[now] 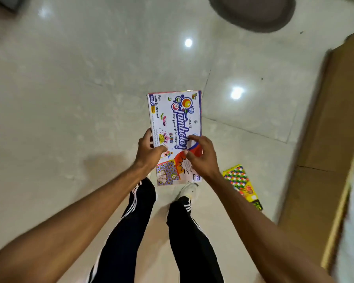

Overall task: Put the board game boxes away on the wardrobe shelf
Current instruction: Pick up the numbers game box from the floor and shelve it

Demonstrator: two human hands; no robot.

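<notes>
A white Tambola board game box (175, 117) with blue lettering is held flat above the floor in front of me. My left hand (149, 152) grips its left edge, thumb on top. My right hand (200, 158) rests on its lower right part, fingers spread over the lid and curling at the right edge. A second, yellow board game box (240, 183) with a coloured checker pattern lies on the floor to the right of my feet. The wardrobe shelf is not in view.
I stand on a glossy pale tiled floor (90, 88). A brown wooden panel (331, 129) runs along the right side. A dark round object (251, 11) sits at the top edge. My legs and a white shoe (187, 190) are below the box.
</notes>
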